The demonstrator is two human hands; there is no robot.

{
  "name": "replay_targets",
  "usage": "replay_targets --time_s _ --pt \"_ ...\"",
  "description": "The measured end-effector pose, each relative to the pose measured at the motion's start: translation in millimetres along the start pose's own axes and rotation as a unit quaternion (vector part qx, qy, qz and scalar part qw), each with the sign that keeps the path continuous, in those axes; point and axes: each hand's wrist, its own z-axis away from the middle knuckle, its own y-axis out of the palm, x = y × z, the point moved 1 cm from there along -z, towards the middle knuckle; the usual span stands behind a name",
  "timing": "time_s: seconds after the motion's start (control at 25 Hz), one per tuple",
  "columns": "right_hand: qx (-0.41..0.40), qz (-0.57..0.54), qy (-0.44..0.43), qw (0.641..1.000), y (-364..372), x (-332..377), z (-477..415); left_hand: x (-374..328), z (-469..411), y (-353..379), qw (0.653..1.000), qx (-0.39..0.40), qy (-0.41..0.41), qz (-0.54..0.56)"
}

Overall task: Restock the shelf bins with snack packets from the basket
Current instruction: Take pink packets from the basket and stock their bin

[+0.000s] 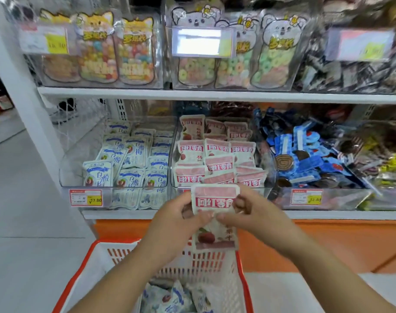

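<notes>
Basket (76, 276) sits lowest, under my forearms: orange rim, white mesh walls, a few loose packets (170, 297) in its bottom. Left grip (176, 218) pinches the left edge of a pink packet (215, 199), fingers curled, thumb on the front. Right grip (253, 211) pinches the right edge of the same pink packet, fingers curled too. It's upright, in the air above the basket's far end, just in front of the middle bin, not in it. Lower shelf: left bin (70, 168) holds blue-and-white packets (133, 154) in rows, with a price tag (86, 198) on its front. Middle bin (175, 141) holds stacked pink packs (217, 163) matching the held one. Right bin (341, 199) holds a loose heap of blue wrappers (305, 154). Upper shelf carries clear bins of animal-shaped candy bags (133, 50).
</notes>
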Motion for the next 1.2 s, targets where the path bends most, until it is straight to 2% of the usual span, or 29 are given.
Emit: replay_targets --time_s 0.12,0.2,0.32,0.4,0.44,0.56,0.64,0.72,0.76,0.84,0.96,1.12,1.2 --pt "-0.124 -0.008 -0.049 0.991 -63.3 29.1 -14.2 -40.8 -42.2 5.0 0.992 -0.063 0.089 -0.063" --pt "-0.225 -0.008 -0.072 0.972 -101.8 32.9 -33.7 -55.7 -81.9 5.7 0.969 -0.091 0.143 -0.181" --pt "-0.282 0.011 -0.083 0.956 -132.9 30.1 -73.5 -58.1 -144.4 21.2 0.881 -0.009 0.162 -0.445" --pt "-0.293 0.076 -0.079 0.95 -143.3 27.4 -100.4 -52.1 -173.0 34.8 0.827 0.056 0.149 -0.539" --pt "-0.295 0.126 -0.073 0.944 -148.1 27.2 -111.7 -49.8 -181.9 39.1 0.819 0.07 0.136 -0.554" --pt "-0.263 0.248 -0.062 0.93 -159.1 30.0 -135.2 -39.2 -198.0 44.9 0.827 0.086 0.112 -0.544" --pt "-0.203 0.244 -0.057 0.947 -161.3 33.2 -145.6 -32.2 -200.4 43.3 0.83 0.089 0.118 -0.537" --pt "-0.155 0.231 -0.05 0.959 -161.0 35.0 -152.7 -27.7 -200.3 37.1 0.86 0.092 0.114 -0.489" --pt "-0.133 0.261 -0.044 0.955 -159.3 35.3 -154.3 -25.8 -200.1 32.8 0.879 0.091 0.108 -0.456" --pt "-0.069 0.394 -0.039 0.916 -153.4 29.2 -156.5 -22.3 -199.7 25.6 0.908 0.079 0.101 -0.398" --pt "-0.015 0.58 -0.027 0.814 -141.8 16.1 -154.0 -21.0 -199.6 25.3 0.916 0.053 0.098 -0.384" --pt "0.005 0.654 0.04 0.756 -153.4 23.1 -156.8 -22.2 -202.6 34.5 0.917 0.034 0.067 -0.391" --pt "0.016 0.713 0.04 0.7 -147.5 19.2 -160.5 -19.6 -204.8 36.2 0.925 0.022 0.056 -0.376"
